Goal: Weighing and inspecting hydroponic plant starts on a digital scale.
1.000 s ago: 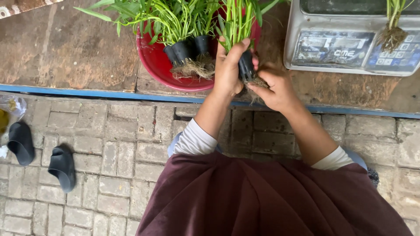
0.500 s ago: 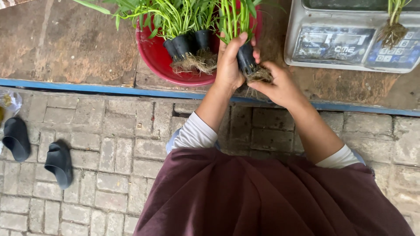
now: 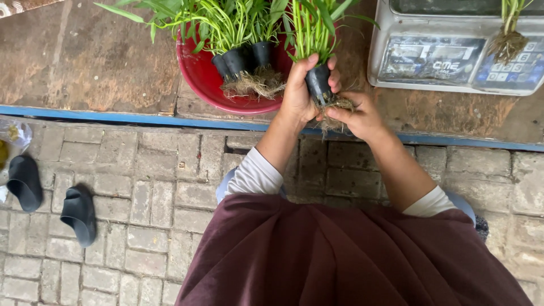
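A: What sits at the far left of the frame?

B: A pair of dark slippers (image 3: 51, 195) on the brick paving (image 3: 147, 192), low and to the left. Above them runs a worn wooden table (image 3: 85, 62) with a blue edge.

A: And moving toward the middle?

B: A red basin (image 3: 207, 85) at upper centre holds leafy green plants in small black cups (image 3: 241, 56), pale roots hanging from the bottoms.

A: Where is the plant being handled?

B: Just right of the basin, at the table's edge. The left hand (image 3: 297, 93) is clenched around one small black cup (image 3: 318, 84); the fingers wrap its sides and the thumb rises beside the green stems. The cup stands upright, leaves above the fist.

A: The other hand?

B: The right hand (image 3: 360, 116) is just below and right, fingertips pinching the tangled roots (image 3: 339, 105) under the cup.

A: Farther right?

B: A grey weighing scale (image 3: 453, 56) at upper right, with one rooted plant (image 3: 507, 34) lying on it.
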